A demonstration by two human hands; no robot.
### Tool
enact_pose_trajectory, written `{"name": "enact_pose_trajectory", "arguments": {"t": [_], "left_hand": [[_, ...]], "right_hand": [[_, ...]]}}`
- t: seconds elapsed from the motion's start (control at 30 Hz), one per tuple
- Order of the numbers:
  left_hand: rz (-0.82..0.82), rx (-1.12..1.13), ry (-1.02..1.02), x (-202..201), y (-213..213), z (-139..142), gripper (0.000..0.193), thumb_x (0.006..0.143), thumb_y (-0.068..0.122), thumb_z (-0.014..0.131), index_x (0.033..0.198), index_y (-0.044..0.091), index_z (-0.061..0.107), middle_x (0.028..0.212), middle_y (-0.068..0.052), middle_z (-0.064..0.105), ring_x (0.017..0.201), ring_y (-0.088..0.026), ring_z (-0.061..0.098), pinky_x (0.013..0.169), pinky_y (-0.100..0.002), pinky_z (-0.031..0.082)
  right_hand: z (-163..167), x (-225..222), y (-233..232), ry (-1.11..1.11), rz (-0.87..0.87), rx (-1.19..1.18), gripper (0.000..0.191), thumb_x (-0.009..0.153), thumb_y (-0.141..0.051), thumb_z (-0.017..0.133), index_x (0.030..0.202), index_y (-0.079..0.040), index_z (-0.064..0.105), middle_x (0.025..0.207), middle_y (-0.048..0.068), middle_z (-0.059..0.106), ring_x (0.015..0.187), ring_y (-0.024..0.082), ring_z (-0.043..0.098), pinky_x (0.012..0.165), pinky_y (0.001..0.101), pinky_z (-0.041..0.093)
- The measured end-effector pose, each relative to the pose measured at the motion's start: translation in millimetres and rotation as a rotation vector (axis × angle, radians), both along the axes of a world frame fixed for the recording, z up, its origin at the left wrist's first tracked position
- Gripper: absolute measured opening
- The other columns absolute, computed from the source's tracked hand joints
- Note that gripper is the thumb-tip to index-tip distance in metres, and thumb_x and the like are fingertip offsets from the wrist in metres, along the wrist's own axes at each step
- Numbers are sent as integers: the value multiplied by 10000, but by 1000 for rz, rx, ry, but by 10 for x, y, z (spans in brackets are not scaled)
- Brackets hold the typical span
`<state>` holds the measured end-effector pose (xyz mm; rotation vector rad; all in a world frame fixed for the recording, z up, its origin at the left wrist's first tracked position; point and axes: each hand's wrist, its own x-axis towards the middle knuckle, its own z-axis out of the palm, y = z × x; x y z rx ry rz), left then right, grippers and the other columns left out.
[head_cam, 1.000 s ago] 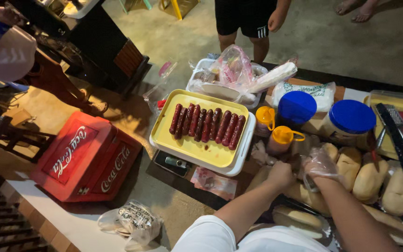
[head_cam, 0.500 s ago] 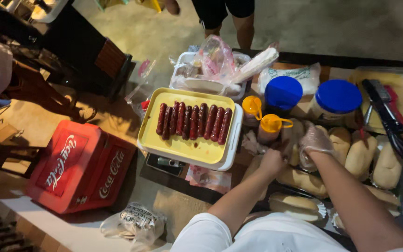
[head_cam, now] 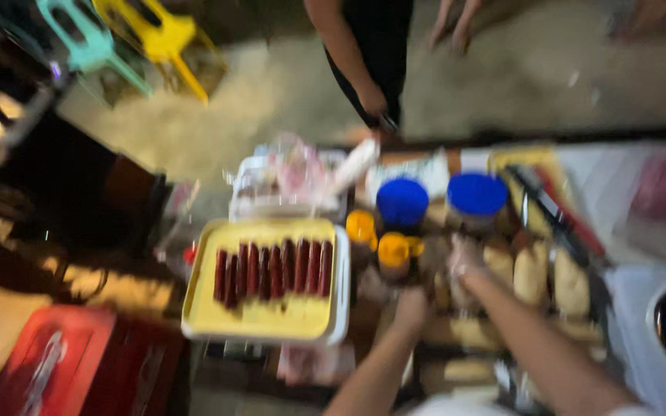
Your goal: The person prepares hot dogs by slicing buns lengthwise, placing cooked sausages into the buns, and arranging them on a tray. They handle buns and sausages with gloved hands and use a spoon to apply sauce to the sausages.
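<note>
Both forearms reach forward from the bottom edge over the stall table. The left hand (head_cam: 412, 302) sits just right of the yellow tray's near corner, over the bread rolls (head_cam: 532, 274); the frame is too blurred to tell whether its fingers are curled or spread. The right hand (head_cam: 464, 259) lies a little farther out, wrapped in what looks like a clear plastic bag (head_cam: 456, 270). It seems closed on the bag, though the blur hides how the fingers sit. The rolls are pale tan, oval, and lie in a loose cluster just right of both hands, running toward the table's right side.

Left of the hands, the yellow tray (head_cam: 267, 316) holds a row of dark red sausages (head_cam: 275, 270) side by side, and its near half is bare. Two small yellow-capped bottles (head_cam: 379, 243) stand between tray and hands. Beyond them are two blue-lidded tubs (head_cam: 441, 199) and a white tray (head_cam: 287, 189) of plastic-wrapped things.

Past the table's far edge stands another person (head_cam: 368, 54), one arm hanging down. A red crate (head_cam: 63, 370) sits low at the left.
</note>
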<state>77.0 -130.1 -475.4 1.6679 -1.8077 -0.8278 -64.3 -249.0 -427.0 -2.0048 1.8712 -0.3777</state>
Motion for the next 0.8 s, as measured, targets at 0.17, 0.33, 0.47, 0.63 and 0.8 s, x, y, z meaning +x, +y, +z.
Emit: {"name": "enact_pose_trajectory", "arguments": {"t": [0.17,0.33,0.47,0.63,0.8], "left_hand": [[61,-334,26,-4,50,267,472,727,129,705,1181,0,693,1046,-323,659,906,-526,620,766,-588,500],[40,50,-145,-49,91,195,363,858,252,708,1121,2,685,1021,-280,699,971,-462,665,910,-540,526],[16,-215,13,-17,104,208,536,783,121,659,1304,-1,630,1055,-293,690,967,-492,653,851,-548,528],[22,-121,17,-16,117,269,659,763,127,640,1409,23,561,1016,-329,677,935,-500,664,845,-549,541],[71,69,-31,-80,91,117,315,810,197,710,1021,-36,727,936,-284,706,931,-467,684,855,-539,547]], "right_hand": [[156,7,81,-250,-36,153,500,892,-171,567,1387,-104,590,1127,291,718,1070,436,700,949,493,556],[59,-5,93,-421,-202,423,489,995,-194,473,1479,-158,529,1123,275,738,1050,410,728,886,510,567],[65,15,147,-245,-140,62,396,965,-211,578,1336,-74,612,1213,244,670,1128,396,631,948,500,506],[170,-65,341,94,54,-47,333,959,-205,564,1276,-150,652,1150,158,704,1115,349,657,976,496,514],[273,-219,440,271,113,-162,366,938,-189,564,1288,-219,666,1135,102,719,1128,327,651,1011,494,498]]}}
